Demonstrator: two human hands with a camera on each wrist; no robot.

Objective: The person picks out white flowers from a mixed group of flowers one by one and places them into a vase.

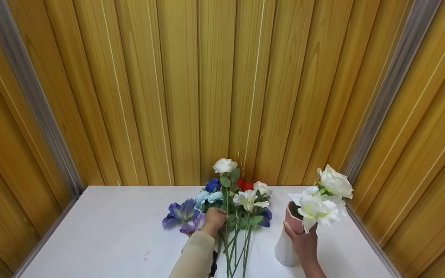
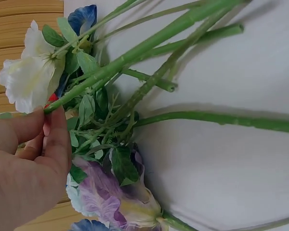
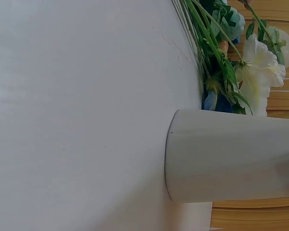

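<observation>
My left hand (image 1: 215, 220) pinches the green stem (image 2: 120, 62) of a white rose (image 1: 225, 165) between thumb and fingertips. That rose rises above a pile of artificial flowers on the table. Around the hand lie a purple-blue flower (image 1: 184, 211), light blue blooms (image 1: 209, 197) and a white ruffled flower (image 1: 250, 200). At the right, my right hand (image 1: 303, 239) grips the upper part of a pink-and-white vase (image 1: 285, 251). The vase stands upright and holds a white rose (image 1: 335, 181) and a white ruffled flower (image 1: 319, 208). Its base rests on the tabletop in the right wrist view.
The white table (image 1: 122, 231) meets a wood-patterned panel wall (image 1: 214, 96) at its back edge. Red (image 1: 245, 185) and dark blue (image 1: 212, 185) blooms sit at the back of the pile. Several long stems (image 1: 245, 251) extend towards the front.
</observation>
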